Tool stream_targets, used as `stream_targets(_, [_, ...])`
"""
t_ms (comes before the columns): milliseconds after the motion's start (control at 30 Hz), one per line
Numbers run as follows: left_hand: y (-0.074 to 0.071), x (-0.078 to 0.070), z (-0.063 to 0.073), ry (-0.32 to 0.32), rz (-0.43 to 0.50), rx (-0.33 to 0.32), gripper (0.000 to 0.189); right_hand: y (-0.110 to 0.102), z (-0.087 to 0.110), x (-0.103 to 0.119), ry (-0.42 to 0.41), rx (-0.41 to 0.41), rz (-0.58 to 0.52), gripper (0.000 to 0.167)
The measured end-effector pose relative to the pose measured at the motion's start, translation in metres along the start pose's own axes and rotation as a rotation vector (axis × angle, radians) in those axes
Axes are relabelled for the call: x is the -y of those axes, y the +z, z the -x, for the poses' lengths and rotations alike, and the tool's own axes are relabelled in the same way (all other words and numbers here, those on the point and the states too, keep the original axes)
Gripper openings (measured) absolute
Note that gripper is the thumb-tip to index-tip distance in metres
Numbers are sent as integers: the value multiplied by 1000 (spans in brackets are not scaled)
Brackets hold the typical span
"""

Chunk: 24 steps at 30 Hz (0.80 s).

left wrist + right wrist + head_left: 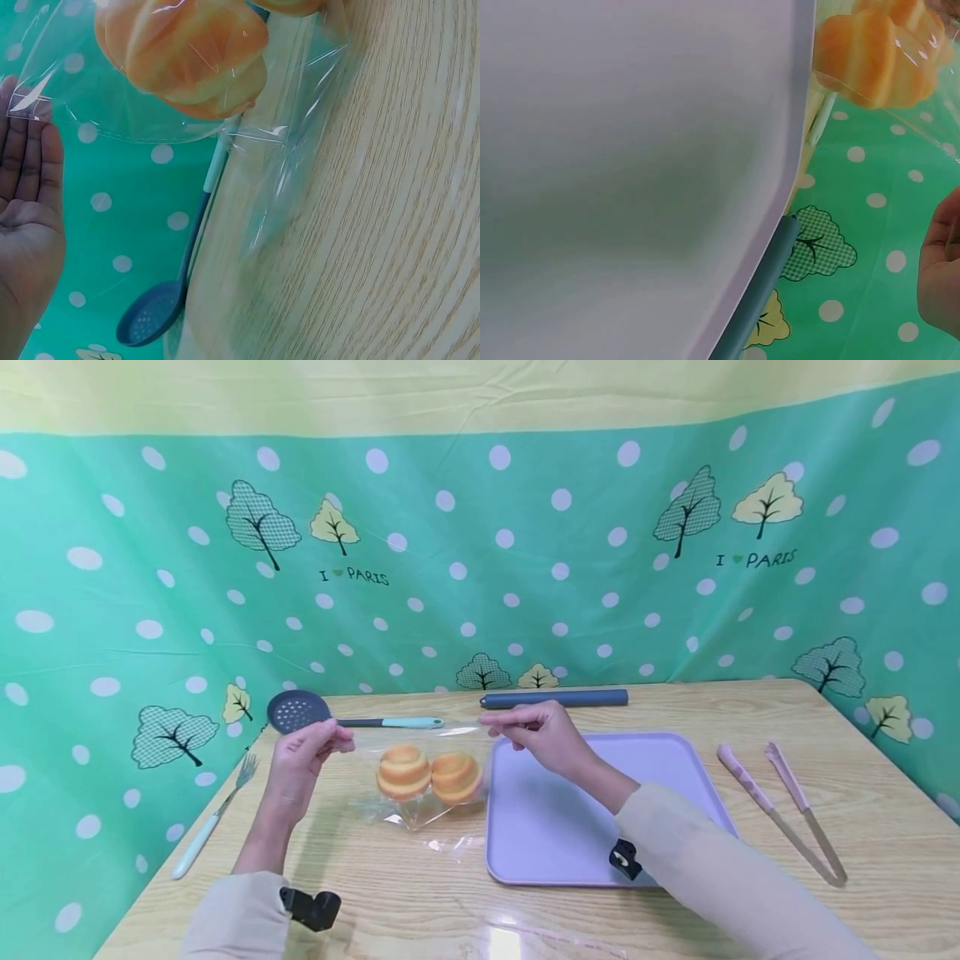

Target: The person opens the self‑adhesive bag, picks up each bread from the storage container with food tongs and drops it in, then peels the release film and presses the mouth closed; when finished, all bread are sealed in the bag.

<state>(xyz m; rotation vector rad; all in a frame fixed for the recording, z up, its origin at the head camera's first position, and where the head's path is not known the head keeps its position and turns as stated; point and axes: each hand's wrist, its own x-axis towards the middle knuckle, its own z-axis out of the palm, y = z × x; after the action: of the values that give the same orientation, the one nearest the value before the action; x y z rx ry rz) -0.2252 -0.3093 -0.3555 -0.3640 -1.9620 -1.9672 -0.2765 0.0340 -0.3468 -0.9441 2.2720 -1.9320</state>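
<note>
Two golden, ridged bread rolls (403, 772) hang side by side inside a clear plastic bag (412, 817), held up above the table. My left hand (302, 764) pinches the bag's upper left corner. At the opposite upper corner, my right hand (547, 739) pinches the plastic between thumb and fingers. The left wrist view has one roll (187, 52) close up behind the shiny film, with the left hand (30, 217) at the edge. In the right wrist view the right hand (941, 270) is partly cut off, so its fingertips are hidden.
A lilac tray (540, 827) lies under my right forearm. Pink-handled tongs (806, 831) lie to its right, a dark rolling pin (555, 698) behind it. A slotted spoon (298, 712) and a fork (213, 822) lie left. Loose clear plastic (555, 935) is at the front edge.
</note>
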Motion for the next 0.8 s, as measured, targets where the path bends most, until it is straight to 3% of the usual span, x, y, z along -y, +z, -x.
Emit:
stream_targets(133, [1,0,-1,-44,-76,-34,22,0,1,0,-6,-11,16,21])
stream_targets(300, [1,0,-2,-62,-95,-42,18,1,1,-1,-4,-36,53,20])
stream_targets(633, [8,-1,-1,-30,-66,-119,18,-1,5,0,-17,9,85,21])
stream_targets(800, [11,2,1,-38,-31,-166,17,1,4,-1,-16,-16,147,19])
